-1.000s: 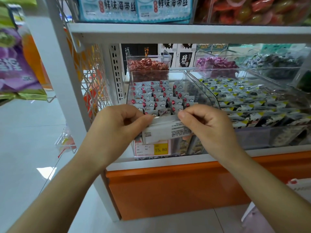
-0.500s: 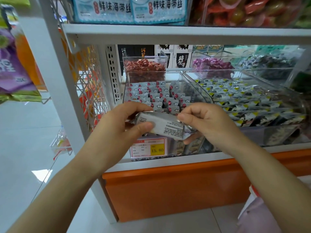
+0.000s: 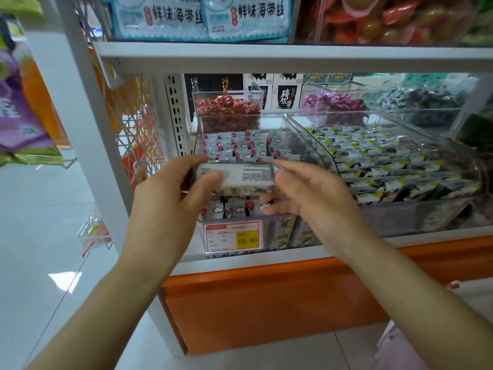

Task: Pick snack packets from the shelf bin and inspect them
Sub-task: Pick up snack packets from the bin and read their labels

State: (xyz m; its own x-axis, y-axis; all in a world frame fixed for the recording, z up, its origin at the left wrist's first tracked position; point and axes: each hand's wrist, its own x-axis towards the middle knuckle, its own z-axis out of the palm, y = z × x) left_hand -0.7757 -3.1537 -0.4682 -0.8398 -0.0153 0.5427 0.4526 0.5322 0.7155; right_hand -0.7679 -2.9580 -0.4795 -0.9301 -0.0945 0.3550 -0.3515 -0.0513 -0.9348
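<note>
The left hand grips a snack packet in front of the clear shelf bin, thumb pressed on its near face and fingers wrapped behind its left end. The packet lies flat and level, its pale printed back turned up toward the head camera, most likely so the small text can be read.

The right hand sits at the packet's 3 o'clock. Its fingers are loosely spread and half open; the forefinger reaches along the packet's top right edge, but whether it touches the packet I cannot tell. It looks like a steadying or turning hand, not a holding one.

Behind the packet, at 12 o'clock, the bin holds rows of matching red-and-white packets stood on edge, easy to pinch out one at a time. A price tag fixed to the bin front hangs at 6 o'clock below the packet. A second bin of black-and-yellow packets lies at 3 o'clock.

Judging by this, inspection of one packet is under way, with plenty left in the bin.
</note>
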